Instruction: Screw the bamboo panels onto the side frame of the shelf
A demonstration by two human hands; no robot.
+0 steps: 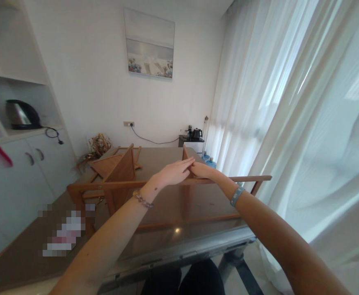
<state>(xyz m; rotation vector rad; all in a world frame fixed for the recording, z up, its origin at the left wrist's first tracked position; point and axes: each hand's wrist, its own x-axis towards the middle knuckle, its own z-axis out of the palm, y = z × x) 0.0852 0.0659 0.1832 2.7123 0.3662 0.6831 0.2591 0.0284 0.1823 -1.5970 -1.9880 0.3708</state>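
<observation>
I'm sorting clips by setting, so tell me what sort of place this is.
Probably a room in a home or small office, judging by the kettle, the picture and the long curtains; which of the two, I can't tell.

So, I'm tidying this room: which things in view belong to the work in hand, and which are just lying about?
Work in hand:
wooden frame
upright panel by the left hand and right hand
left-side panel
probably the wooden pieces behind it

Just about:
kettle
dried plants
blue bottles
</observation>
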